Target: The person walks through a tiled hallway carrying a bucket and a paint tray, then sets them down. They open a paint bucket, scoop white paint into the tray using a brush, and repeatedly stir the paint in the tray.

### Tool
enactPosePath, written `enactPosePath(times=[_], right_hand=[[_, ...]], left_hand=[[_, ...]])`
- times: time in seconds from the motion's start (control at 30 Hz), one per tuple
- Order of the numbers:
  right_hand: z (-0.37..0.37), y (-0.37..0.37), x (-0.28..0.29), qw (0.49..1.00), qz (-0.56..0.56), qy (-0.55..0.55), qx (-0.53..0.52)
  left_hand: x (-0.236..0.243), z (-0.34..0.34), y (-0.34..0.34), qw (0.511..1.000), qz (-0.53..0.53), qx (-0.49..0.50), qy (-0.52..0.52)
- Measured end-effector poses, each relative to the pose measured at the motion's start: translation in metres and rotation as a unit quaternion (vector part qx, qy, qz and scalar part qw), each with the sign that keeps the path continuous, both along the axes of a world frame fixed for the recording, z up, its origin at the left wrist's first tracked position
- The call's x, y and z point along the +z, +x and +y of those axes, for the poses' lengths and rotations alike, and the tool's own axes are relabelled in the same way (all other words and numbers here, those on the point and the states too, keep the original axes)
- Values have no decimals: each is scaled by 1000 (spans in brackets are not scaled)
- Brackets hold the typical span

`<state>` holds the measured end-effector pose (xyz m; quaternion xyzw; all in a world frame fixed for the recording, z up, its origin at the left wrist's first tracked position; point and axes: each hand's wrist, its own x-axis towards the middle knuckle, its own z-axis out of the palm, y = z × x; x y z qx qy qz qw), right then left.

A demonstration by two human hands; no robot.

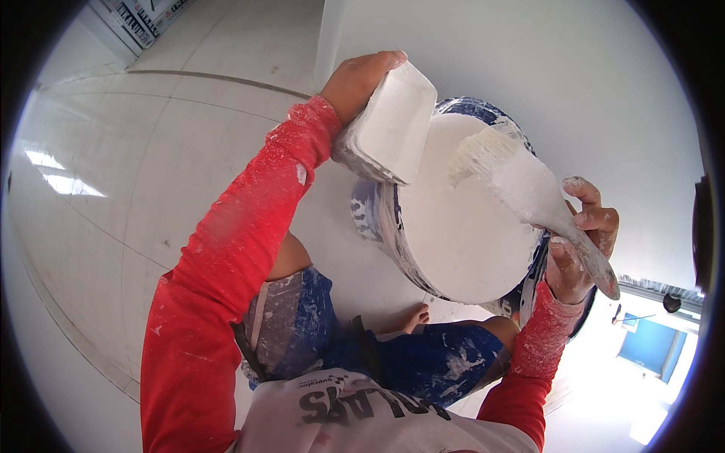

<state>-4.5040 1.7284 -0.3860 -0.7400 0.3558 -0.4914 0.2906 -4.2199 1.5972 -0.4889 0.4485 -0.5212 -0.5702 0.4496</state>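
A large blue bucket (375, 219) stands in front of me, filled with white paint (461, 241). My left hand (368, 79) grips a small white paint-coated tub (400, 124) by its side, tilted over the bucket's left rim with its hollow facing up toward me. My right hand (585, 234) has its fingers round the handle of a wide, paint-caked brush (521, 181). The bristles point left and lie over the white paint; whether they touch it I cannot tell. White smears cover my fingers and both red sleeves.
A pale wall (529, 53) rises close behind the bucket. Glossy light tiles (113, 158) stretch out on the left, with printed boards (147, 19) at the far left. My knees and one bare foot (414, 318) are near the bucket. A bright opening (653, 347) lies at the right.
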Motion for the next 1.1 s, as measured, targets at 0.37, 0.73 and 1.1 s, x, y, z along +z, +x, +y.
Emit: enactPosePath(times=[0.37, 0.73, 1.1], right_hand=[[-5, 44, 1, 975, -161, -5, -150], [1, 83, -30, 974, -176, 101, -97], [11, 56, -22, 995, 21, 1, -96]], left_hand=[[13, -2, 1, 998, -49, -20, 33], [11, 0, -2, 999, -42, -13, 27], [2, 0, -4, 999, 22, 35, 19]])
